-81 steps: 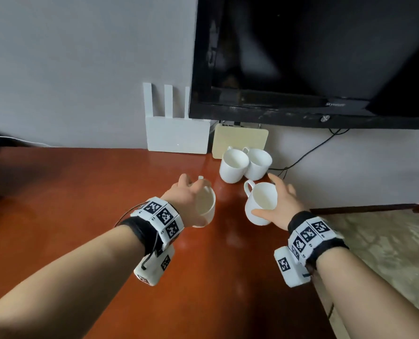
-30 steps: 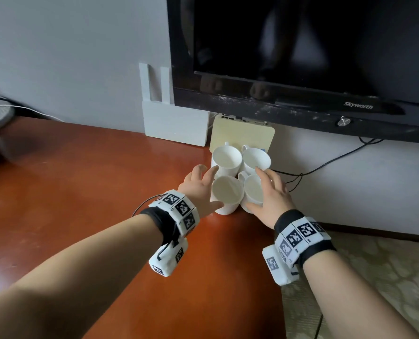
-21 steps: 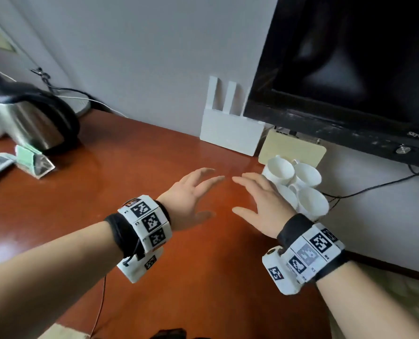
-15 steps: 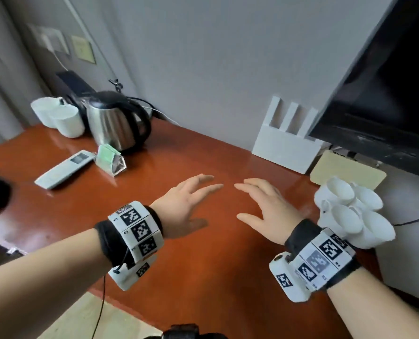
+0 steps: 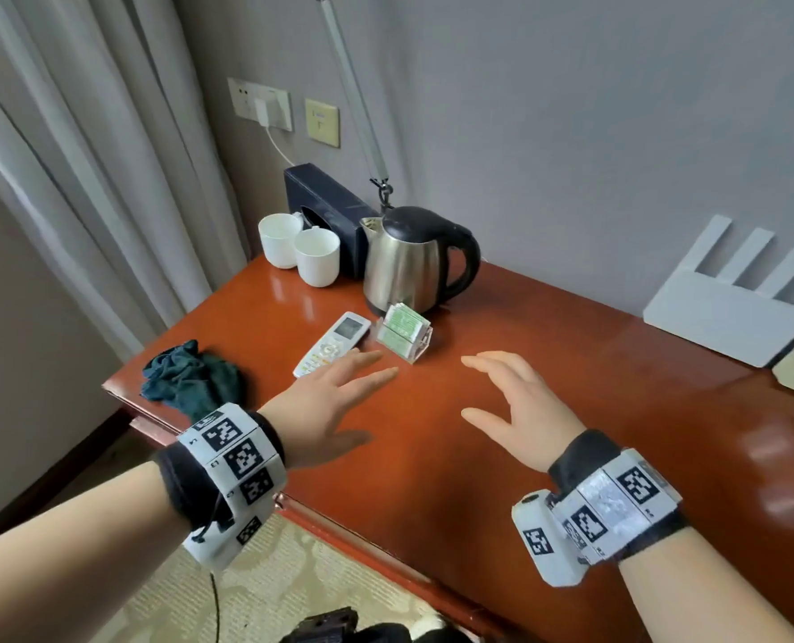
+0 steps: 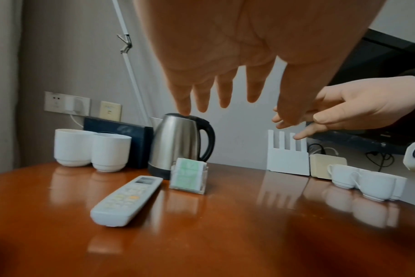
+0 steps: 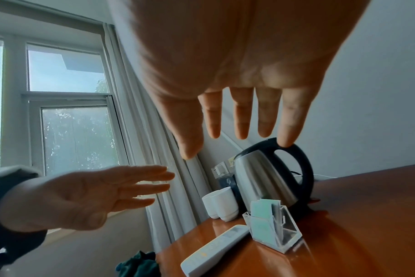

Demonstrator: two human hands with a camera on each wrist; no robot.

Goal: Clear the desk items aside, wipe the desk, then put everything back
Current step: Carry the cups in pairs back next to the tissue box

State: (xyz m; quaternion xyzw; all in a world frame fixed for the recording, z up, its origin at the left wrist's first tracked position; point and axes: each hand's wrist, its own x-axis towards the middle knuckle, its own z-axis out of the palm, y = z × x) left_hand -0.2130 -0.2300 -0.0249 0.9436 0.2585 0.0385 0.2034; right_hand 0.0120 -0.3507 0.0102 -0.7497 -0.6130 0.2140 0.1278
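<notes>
Head view: both hands now w/o cups. L hand and R hand hover over bare mid bench, fingers straight and spread, grip apart on both, nothing held. A sec ago both were setting white cups into the cluster under the TV; that cluster is now almost out of frame at far R, only a white edge shows. Gaze and arms have swung L toward the uncleared end: remote just ahead of L fingertips, clear card holder w/ green packets beside it, steel kettle behind holder, two handleless white cups by a dark box, dark green cloth bunched at the near L corner. L wrist view: L palm open above, remote and holder below it, not touched; R hand open at R; handled cups parked by router. R wrist view: R palm open, L hand flat, kettle, holder, remote, cloth at bench edge. Read: handled cups done; clearing ~half thru, remote/holder likely next, wipe not begun since cloth lies untouched.
</notes>
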